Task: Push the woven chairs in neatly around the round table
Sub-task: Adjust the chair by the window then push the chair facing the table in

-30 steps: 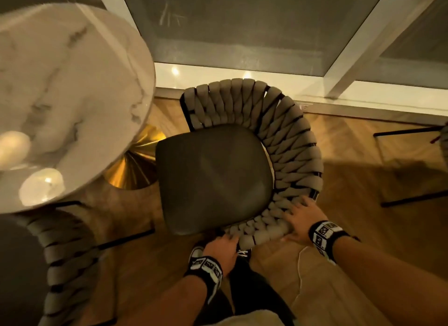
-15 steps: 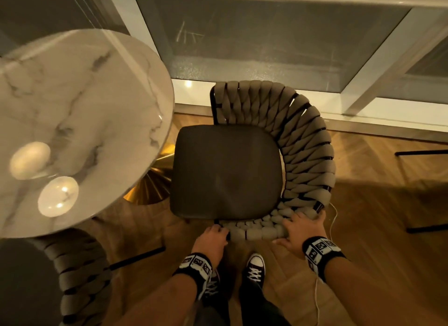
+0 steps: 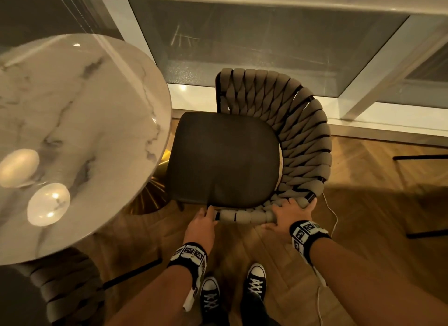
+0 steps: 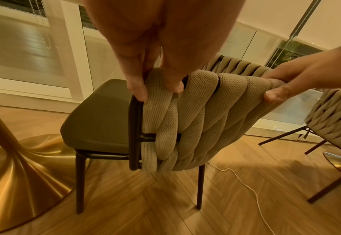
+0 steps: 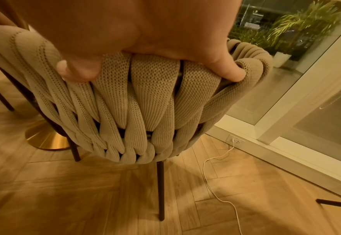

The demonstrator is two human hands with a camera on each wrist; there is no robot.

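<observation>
A woven chair [image 3: 303, 136] with a dark seat cushion [image 3: 223, 156] stands right of the round marble table [image 3: 72, 136], its seat edge close to the tabletop rim. My left hand [image 3: 202, 222] grips the near end of the chair's woven back [image 4: 185, 111], fingers curled over the top by the black frame. My right hand [image 3: 289, 215] grips the same top rim further right, thumb on the outside of the weave [image 5: 145, 98]. A second woven chair [image 3: 65, 291] sits partly under the table at lower left.
The table's gold pedestal base [image 4: 15, 167] spreads on the wooden floor left of the chair legs. A white cable [image 5: 215, 174] trails from a wall socket behind the chair. Glass doors [image 3: 266, 42] lie ahead. Black legs of another chair [image 3: 421, 194] show at right. My shoes [image 3: 232, 291] stand behind the chair.
The chair has swung round and now sits closer to the table rim, squarer to it. Both hands kept their grip on the woven back, and I have stepped along with it.
</observation>
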